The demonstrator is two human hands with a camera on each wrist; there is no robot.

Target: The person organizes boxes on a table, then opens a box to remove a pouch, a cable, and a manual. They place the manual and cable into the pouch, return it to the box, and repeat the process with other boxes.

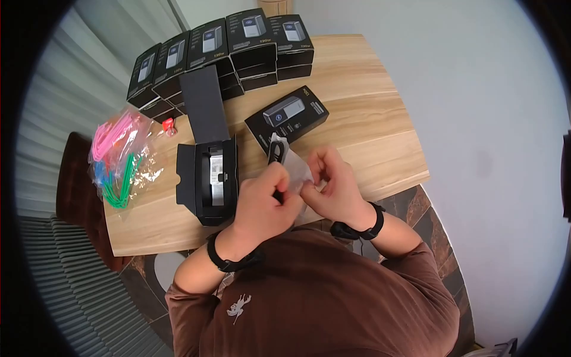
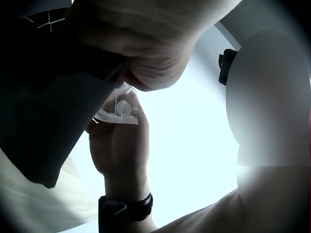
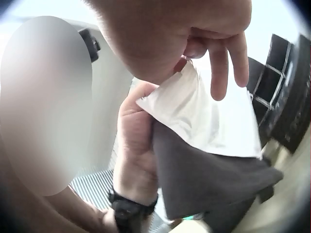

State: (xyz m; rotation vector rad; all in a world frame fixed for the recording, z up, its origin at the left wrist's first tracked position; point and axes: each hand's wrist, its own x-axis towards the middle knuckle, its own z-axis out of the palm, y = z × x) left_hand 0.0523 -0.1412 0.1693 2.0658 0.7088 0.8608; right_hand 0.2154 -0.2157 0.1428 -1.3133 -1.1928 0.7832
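Fingers of the left hand [image 1: 259, 205] and right hand [image 1: 338, 191] pinch a translucent white plastic pouch [image 1: 295, 172], a looped black cable [image 1: 277, 150] showing at its far end. Only the left wrist view reveals a round white sticker [image 2: 124, 108] near the right fingers, its print illegible. Beyond the fingers, black cardboard boxes [image 1: 208, 44] read "130w".

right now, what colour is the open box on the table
The open box is black, best seen in the head view.

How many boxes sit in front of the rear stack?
2: the open box, just left of the left hand, and the closed box, beyond that hand. None appears hidden.
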